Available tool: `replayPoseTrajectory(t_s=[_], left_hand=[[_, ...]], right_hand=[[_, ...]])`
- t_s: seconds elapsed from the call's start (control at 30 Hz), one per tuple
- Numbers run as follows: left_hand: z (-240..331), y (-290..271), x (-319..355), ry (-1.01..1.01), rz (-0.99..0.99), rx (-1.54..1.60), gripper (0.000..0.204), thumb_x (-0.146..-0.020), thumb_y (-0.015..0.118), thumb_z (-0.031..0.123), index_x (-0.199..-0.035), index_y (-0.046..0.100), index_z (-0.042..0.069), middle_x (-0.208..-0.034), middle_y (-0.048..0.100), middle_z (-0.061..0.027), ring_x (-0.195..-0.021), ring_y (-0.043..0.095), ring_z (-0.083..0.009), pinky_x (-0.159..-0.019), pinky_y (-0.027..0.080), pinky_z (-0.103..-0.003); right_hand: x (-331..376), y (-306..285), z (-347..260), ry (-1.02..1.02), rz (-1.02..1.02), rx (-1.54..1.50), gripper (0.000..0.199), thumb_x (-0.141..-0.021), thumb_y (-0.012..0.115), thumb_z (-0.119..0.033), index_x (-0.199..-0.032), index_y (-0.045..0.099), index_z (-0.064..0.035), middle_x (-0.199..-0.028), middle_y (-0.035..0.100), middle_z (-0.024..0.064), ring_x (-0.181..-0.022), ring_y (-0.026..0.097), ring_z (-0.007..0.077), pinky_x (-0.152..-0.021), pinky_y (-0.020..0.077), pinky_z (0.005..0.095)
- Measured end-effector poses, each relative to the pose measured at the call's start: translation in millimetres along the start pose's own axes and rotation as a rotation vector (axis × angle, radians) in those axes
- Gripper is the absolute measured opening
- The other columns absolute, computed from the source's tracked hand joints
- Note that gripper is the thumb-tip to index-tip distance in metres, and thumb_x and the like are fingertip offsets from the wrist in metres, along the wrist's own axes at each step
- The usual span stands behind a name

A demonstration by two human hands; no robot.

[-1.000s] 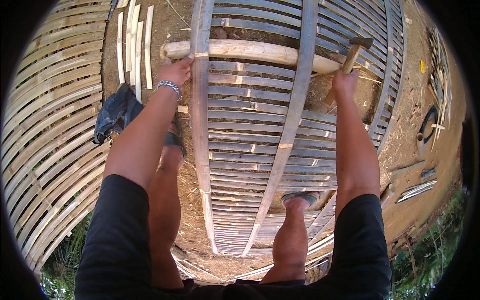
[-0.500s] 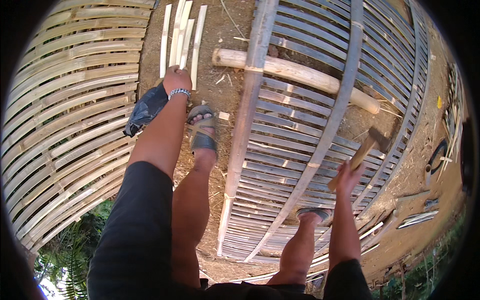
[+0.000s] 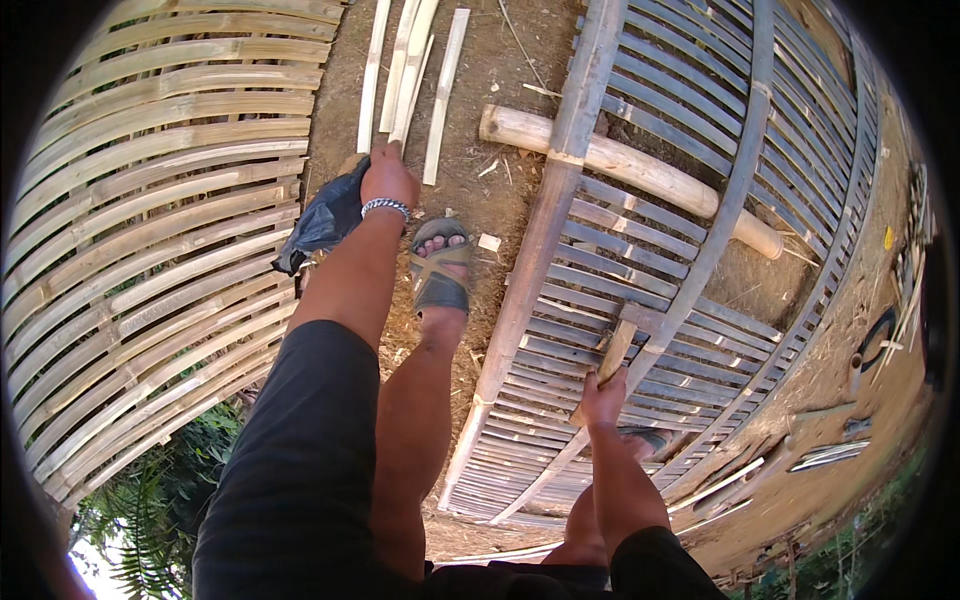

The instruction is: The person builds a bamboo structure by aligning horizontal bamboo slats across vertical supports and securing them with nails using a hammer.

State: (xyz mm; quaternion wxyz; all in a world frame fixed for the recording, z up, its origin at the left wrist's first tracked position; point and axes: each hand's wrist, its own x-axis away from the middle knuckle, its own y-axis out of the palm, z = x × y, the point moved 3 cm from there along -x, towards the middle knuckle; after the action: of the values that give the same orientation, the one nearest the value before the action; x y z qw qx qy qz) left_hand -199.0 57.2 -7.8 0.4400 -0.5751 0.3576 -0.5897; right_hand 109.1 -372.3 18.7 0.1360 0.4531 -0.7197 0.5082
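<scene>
My left hand (image 3: 388, 180), a braided bracelet at its wrist, reaches down to the near ends of several pale bamboo strips (image 3: 444, 95) lying on the dirt. Its fingers are closed at the strip ends; what they pinch, if anything, is hidden. Just left of this hand, partly behind it, lies a crumpled black plastic bag (image 3: 325, 222). My right hand (image 3: 604, 396) grips the wooden handle of a hammer (image 3: 616, 352). The hammer's metal head points away from me, over a frame of grey bamboo slats (image 3: 525, 270).
A second panel of yellowish bamboo slats (image 3: 180, 190) fills the left side. Under the grey frame runs a thick bamboo pole (image 3: 620, 165). My sandaled foot (image 3: 440, 265) stands between the panels. At far right lie a black looped object (image 3: 876, 335) and loose strips (image 3: 832, 447).
My right hand has swung the hammer leftward, from the frame's right part to its middle. The view has shifted, so the ground and panels appear farther right. My left hand stays by the strips.
</scene>
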Motion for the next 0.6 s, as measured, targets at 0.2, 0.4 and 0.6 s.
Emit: replayPoseTrajectory(t_s=[0.2,0.4,0.6], left_hand=[[-4.7,-10.3,2.7,0.045,-0.136,0.218,0.049,-0.082,0.066,0.013,-0.129,0.06,-0.002,-0.11,0.068,-0.0284,-0.107,0.064,-0.0436,-0.095,0.051,-0.046],[-7.3,26.7,-24.8,-0.147,-0.337,1.006,0.043,-0.091,0.068,0.008,-0.132,0.061,0.003,-0.107,0.074,-0.0045,-0.072,0.061,-0.0059,-0.057,0.048,-0.023],[4.8,-2.1,-50.1,-0.103,0.207,0.387,0.043,-0.09,0.067,0.014,-0.132,0.062,0.006,-0.114,0.072,-0.018,-0.087,0.071,-0.0304,-0.08,0.056,-0.038]], right_hand=[[-8.3,-10.8,-14.9,0.07,-0.183,0.323,0.046,-0.085,0.074,-0.033,-0.111,0.054,-0.0008,-0.1,0.067,0.027,-0.094,0.065,0.0461,-0.083,0.0508,0.0524],[-15.7,-26.2,-6.6,0.058,-0.35,0.399,0.046,-0.086,0.073,-0.034,-0.117,0.055,-0.0045,-0.101,0.068,0.021,-0.096,0.067,0.0399,-0.084,0.0531,0.0477],[13.4,-45.7,29.3,-0.042,-0.338,0.387,0.041,-0.086,0.076,-0.029,-0.112,0.057,-0.0038,-0.084,0.069,0.0169,-0.079,0.069,0.0343,-0.07,0.0538,0.0433]])
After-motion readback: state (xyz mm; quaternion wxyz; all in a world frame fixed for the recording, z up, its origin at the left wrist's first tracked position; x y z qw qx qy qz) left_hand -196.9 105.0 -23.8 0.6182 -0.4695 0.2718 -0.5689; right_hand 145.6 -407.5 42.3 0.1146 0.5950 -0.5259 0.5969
